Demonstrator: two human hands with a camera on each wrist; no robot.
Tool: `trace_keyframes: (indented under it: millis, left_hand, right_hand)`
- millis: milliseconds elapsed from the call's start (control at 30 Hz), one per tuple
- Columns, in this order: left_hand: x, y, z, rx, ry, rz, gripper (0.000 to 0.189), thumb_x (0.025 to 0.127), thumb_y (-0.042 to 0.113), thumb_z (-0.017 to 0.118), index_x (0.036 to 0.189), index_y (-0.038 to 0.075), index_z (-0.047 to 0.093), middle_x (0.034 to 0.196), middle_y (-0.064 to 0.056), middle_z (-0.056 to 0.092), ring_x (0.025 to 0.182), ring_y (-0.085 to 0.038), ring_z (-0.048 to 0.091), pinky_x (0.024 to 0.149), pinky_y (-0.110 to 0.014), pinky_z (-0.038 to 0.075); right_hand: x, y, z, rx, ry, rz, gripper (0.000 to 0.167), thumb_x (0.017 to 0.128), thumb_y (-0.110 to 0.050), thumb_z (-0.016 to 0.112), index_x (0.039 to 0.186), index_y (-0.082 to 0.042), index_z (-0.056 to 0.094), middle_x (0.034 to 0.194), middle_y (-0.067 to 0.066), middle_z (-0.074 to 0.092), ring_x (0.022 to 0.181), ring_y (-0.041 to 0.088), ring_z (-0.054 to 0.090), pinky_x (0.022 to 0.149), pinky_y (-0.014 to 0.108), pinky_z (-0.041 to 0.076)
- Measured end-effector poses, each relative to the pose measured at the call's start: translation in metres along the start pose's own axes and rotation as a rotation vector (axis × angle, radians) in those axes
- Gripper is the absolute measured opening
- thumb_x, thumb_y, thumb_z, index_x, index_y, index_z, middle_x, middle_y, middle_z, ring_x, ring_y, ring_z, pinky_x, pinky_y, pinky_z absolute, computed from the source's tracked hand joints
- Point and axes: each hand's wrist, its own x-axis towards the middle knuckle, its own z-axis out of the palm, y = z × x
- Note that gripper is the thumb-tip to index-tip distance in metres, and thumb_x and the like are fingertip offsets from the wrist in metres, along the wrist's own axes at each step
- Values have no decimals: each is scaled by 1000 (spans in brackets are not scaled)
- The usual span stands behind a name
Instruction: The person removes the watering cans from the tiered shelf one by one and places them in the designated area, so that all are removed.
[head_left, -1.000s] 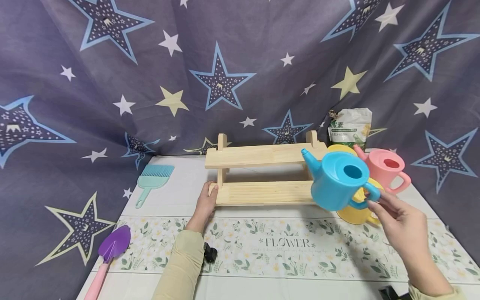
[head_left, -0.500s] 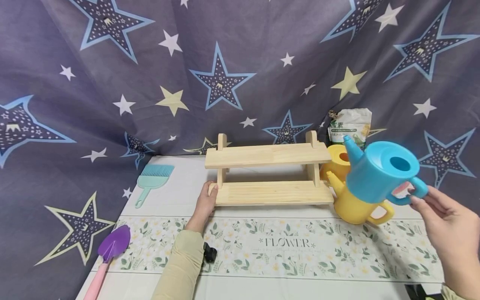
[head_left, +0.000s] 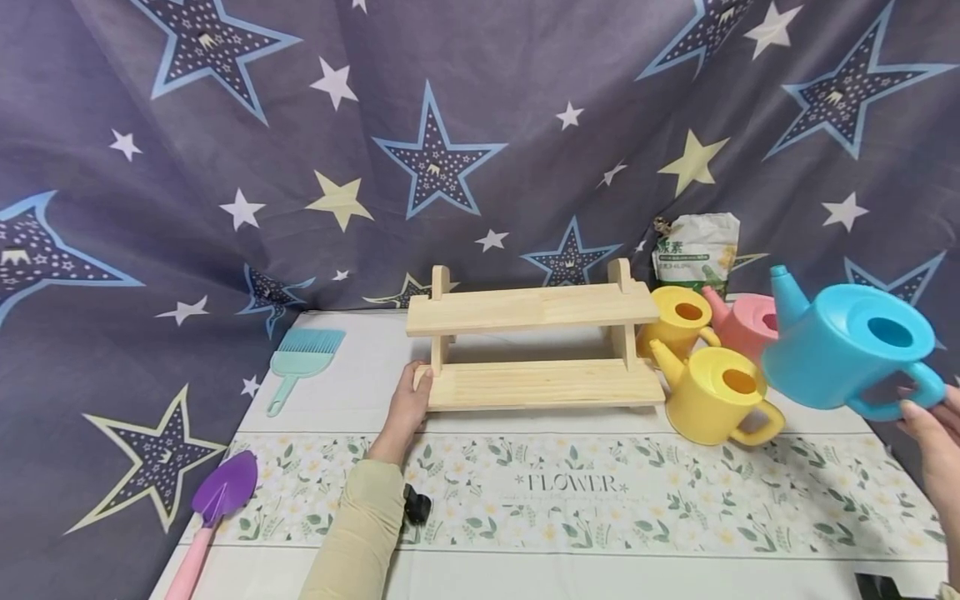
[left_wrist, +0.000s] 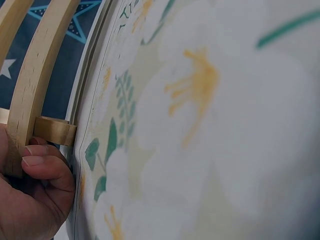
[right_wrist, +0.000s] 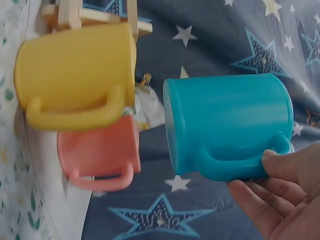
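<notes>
A blue watering can [head_left: 843,346] hangs in the air at the right of the head view, its spout to the left. My right hand [head_left: 937,433] pinches its handle between thumb and fingers, as the right wrist view shows with the blue can [right_wrist: 230,125] and the hand [right_wrist: 280,195]. At the left end of a two-tier wooden shelf [head_left: 536,386], my left hand [head_left: 408,406] grips the lower board; in the left wrist view its fingers curl round the board's edge [left_wrist: 37,85]. Two yellow watering cans [head_left: 708,400] and a pink watering can [head_left: 750,327] stand right of the shelf.
A white and green bag [head_left: 693,254] stands at the back right against the star-patterned cloth [head_left: 495,108]. On the left lie a mint brush and dustpan [head_left: 303,362] and a purple trowel [head_left: 225,487] with a pink handle. A flower-printed cloth [head_left: 555,525] covers the table.
My right hand has carried the blue watering can to the right, away from the shelf, uncovering the yellow cans. My left hand stays on the shelf's lower board.
</notes>
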Motion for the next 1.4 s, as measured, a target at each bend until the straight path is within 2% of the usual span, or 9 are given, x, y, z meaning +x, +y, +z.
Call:
trace_keyframes:
  millis: [100, 267, 433, 533, 667, 967, 1067, 1200, 1400]
  left_hand:
    - [0, 0, 0, 4, -2, -4, 54, 103, 47, 36, 150, 19, 33, 124, -13, 57, 83, -20, 52, 66, -25, 39]
    - [-1, 0, 0, -10, -12, -17, 56, 102, 48, 36, 150, 21, 31, 137, -11, 51, 100, -24, 53, 74, -28, 41]
    - [0, 0, 1, -3, -11, -10, 56, 103, 47, 36, 151, 20, 31, 131, -11, 54, 93, -21, 53, 71, -27, 40]
    - [0, -1, 0, 1, -6, -8, 55, 103, 47, 36, 150, 19, 32, 121, -12, 57, 78, -18, 51, 63, -26, 39]
    - [0, -1, 0, -7, -6, -1, 54, 104, 45, 37, 150, 19, 32, 116, -13, 59, 72, -16, 49, 61, -26, 39]
    - [1, -1, 0, -16, -10, -3, 53, 104, 45, 36, 149, 19, 33, 126, -13, 55, 85, -21, 51, 68, -28, 41]
    - [2, -1, 1, -23, -9, -3, 54, 103, 45, 37, 149, 18, 33, 134, -12, 51, 101, -25, 53, 84, -37, 44]
    - [2, -1, 1, -35, -10, 1, 54, 103, 44, 37, 150, 17, 32, 141, -12, 47, 119, -29, 49, 103, -49, 38]
    - [1, -1, 2, -33, -8, 7, 53, 104, 43, 37, 149, 16, 33, 138, -14, 48, 112, -30, 51, 93, -43, 42]
  right_hand:
    - [10, 76, -10, -15, -15, -23, 44, 98, -7, 58, 140, -13, 51, 130, -2, 61, 115, 0, 57, 89, 8, 43]
    - [14, 119, -19, -83, -65, 22, 50, 101, -11, 53, 148, -24, 41, 138, -1, 55, 124, 4, 51, 98, 15, 41]
    - [11, 126, -19, -91, -71, 109, 52, 102, -11, 51, 150, -25, 37, 140, -6, 53, 124, 0, 48, 98, 12, 39]
    - [6, 126, -19, -124, -56, 163, 47, 103, -12, 51, 147, -23, 41, 138, -8, 53, 123, -3, 48, 95, 9, 38]
    - [0, 119, -20, -136, -39, 208, 41, 102, -12, 52, 142, -21, 49, 131, -13, 56, 118, -6, 51, 92, 5, 37]
    - [-10, 115, -17, -138, -76, 259, 41, 101, -10, 52, 142, -20, 51, 128, -17, 57, 115, -9, 51, 91, 4, 36]
    - [-11, 114, -16, -151, -76, 291, 42, 101, -10, 53, 141, -22, 52, 127, -20, 58, 107, -14, 52, 89, 3, 37]
    - [-14, 110, -13, -107, -82, 288, 40, 99, -6, 55, 138, -17, 56, 110, -30, 58, 89, -21, 52, 81, 1, 40]
    - [-18, 90, -13, 6, -185, 222, 39, 99, -9, 57, 137, -15, 56, 99, -36, 56, 82, -23, 53, 70, 1, 43]
